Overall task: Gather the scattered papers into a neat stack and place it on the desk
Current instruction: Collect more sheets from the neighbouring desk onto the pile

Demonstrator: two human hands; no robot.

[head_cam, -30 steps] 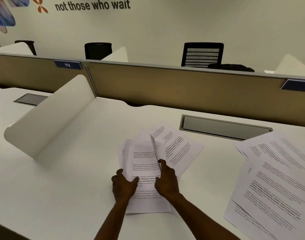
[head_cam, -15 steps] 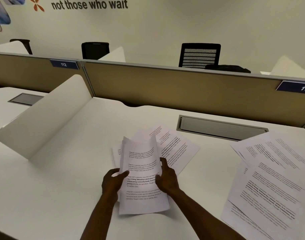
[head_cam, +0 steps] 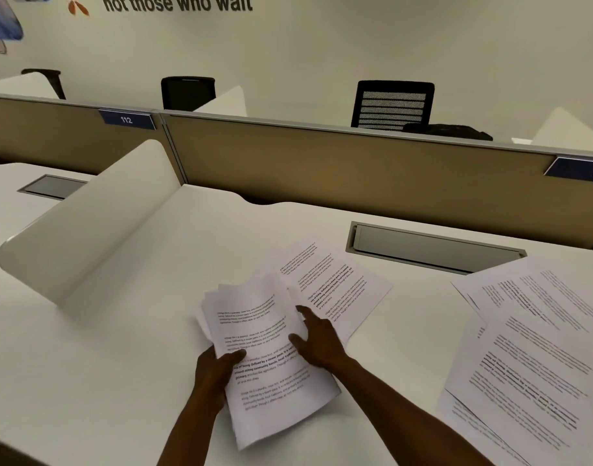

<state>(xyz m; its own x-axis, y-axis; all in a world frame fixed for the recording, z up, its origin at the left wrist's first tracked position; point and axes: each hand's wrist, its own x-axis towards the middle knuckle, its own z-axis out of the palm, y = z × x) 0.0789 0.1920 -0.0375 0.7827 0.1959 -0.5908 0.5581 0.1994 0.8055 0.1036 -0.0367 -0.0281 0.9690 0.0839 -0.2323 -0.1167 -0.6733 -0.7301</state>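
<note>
The person's left hand (head_cam: 217,375) pinches the near-left edge of a loose bundle of papers (head_cam: 271,358), thumb on top, while the right hand (head_cam: 317,341) lies spread and open on the bundle's right side, gripping nothing. The bundle sits on the white desk (head_cam: 120,331), just this side of the grey cable hatch (head_cam: 433,247). One angled sheet (head_cam: 338,284) pokes out between bundle and hatch, and a scattered spread (head_cam: 540,348) lies well right of the hatch, untouched. With edges fanned and only one corner pinched, I'd expect sheets to slide out or crease if the bundle is lifted now. Compared with half a second ago, the bundle has dropped flatter and the right hand has opened, reaching toward the angled sheet.
</note>
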